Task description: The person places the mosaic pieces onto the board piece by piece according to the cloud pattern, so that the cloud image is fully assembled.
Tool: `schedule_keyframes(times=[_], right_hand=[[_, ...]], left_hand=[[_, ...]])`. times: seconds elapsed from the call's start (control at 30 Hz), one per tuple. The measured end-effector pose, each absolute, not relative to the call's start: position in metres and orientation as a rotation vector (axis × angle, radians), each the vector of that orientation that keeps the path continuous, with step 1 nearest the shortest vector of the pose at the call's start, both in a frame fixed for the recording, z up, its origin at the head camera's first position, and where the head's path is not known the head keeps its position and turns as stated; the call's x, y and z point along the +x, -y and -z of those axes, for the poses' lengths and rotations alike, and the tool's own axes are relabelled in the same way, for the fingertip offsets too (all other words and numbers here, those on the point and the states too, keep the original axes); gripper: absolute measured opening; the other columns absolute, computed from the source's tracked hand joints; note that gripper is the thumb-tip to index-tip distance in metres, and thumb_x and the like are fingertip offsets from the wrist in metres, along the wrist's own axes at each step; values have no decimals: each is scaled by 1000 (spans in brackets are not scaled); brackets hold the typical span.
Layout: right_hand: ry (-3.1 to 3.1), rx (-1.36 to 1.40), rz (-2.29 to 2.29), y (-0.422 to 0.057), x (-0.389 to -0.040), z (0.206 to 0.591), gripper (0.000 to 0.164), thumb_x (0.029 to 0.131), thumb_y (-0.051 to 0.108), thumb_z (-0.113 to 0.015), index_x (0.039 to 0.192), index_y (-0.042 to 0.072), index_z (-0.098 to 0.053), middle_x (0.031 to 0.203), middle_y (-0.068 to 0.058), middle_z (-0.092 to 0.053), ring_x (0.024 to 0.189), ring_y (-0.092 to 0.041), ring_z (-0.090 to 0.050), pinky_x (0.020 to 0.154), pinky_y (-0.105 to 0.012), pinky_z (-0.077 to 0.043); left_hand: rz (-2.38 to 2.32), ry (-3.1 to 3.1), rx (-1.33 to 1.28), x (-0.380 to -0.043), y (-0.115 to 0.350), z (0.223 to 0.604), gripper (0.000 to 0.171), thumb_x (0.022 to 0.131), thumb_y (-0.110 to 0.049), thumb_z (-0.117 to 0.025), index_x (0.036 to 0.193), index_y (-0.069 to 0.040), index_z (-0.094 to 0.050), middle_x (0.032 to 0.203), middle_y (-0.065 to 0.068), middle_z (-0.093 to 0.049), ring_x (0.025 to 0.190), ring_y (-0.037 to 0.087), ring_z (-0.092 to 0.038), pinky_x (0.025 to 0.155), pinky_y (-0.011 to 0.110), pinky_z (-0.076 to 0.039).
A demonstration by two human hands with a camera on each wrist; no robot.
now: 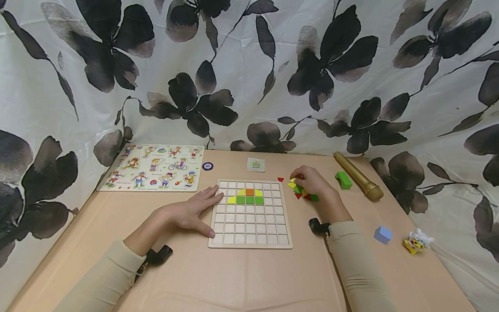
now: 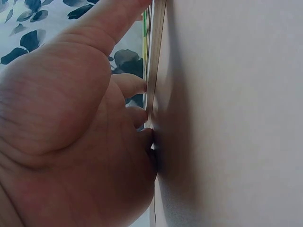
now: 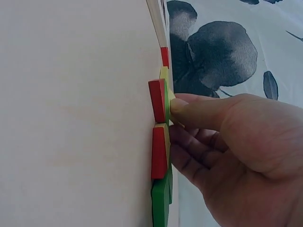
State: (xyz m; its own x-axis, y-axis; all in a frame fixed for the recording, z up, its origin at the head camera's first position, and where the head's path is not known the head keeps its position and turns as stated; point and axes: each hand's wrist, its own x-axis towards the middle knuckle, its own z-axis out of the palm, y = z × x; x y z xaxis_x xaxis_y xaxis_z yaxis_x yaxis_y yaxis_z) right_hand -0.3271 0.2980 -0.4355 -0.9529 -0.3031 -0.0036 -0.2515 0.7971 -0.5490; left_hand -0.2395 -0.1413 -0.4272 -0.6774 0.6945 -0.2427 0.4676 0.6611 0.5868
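Observation:
A wooden grid board [image 1: 249,248] lies mid-table, with green squares [image 1: 250,200], an orange square [image 1: 249,192] and yellow corner pieces [image 1: 231,200] set in its upper cells. My left hand [image 1: 191,212] rests along the board's left edge, fingers spread and thumb near the lower left side. To the right of the board, my right hand [image 1: 315,183] is over a small heap of coloured pieces, pinching a yellow piece [image 3: 178,121] between thumb and fingers. Red pieces [image 3: 160,152] and green pieces [image 3: 161,203] lie under and beside these fingers.
Behind the board lies a small pattern card [image 1: 256,164]. A picture board [image 1: 152,169] and a dark round disc [image 1: 208,166] are at the back left. On the right are a green arch block [image 1: 343,180], a gold microphone-shaped tube [image 1: 356,175], a blue block [image 1: 383,234] and a small toy figure [image 1: 417,241].

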Motion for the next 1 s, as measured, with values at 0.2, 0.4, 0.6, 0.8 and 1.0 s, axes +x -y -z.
schedule_keyframes(times=[0.2, 0.4, 0.6, 0.8, 1.0], right_hand=[[-2861, -391, 971, -299, -324, 431, 12, 101, 4, -65, 109, 3, -74, 102, -14, -67, 87, -27, -62, 78, -34, -54], [-2801, -399, 1203, -297, -318, 419, 12, 102, 10, -65, 109, 6, -73, 99, -13, -68, 84, -27, -60, 71, -34, -55], [-2799, -545, 1174, -279, -311, 405, 26, 100, 10, -69, 124, 3, -75, 109, -11, -74, 90, -25, -65, 75, -33, -57], [-2747, -632, 1070, -251, -302, 399, 24, 96, 9, -74, 119, 6, -79, 113, -7, -78, 99, -21, -70, 81, -33, -58], [-2657, -655, 986, -227, -290, 397, 15, 90, 7, -81, 104, 11, -83, 101, -1, -78, 92, -20, -66, 78, -33, -56]], left_hand=[[-675, -2428, 917, -240, 141, 427, 120, 79, -59, -85, 168, -13, -19, 176, 14, 7, 161, 43, 8, 128, 65, -4], [-671, -2427, 920, -240, 141, 427, 120, 79, -60, -84, 168, -13, -19, 176, 14, 7, 161, 43, 7, 128, 65, -5], [-669, -2430, 921, -240, 141, 428, 120, 79, -60, -84, 168, -13, -19, 176, 14, 7, 161, 42, 8, 128, 66, -4], [-677, -2428, 917, -239, 142, 429, 120, 79, -59, -85, 168, -13, -19, 176, 14, 7, 161, 42, 8, 128, 66, -4], [-673, -2426, 919, -238, 143, 429, 118, 80, -58, -84, 168, -14, -19, 176, 14, 8, 161, 43, 9, 127, 66, -3]])
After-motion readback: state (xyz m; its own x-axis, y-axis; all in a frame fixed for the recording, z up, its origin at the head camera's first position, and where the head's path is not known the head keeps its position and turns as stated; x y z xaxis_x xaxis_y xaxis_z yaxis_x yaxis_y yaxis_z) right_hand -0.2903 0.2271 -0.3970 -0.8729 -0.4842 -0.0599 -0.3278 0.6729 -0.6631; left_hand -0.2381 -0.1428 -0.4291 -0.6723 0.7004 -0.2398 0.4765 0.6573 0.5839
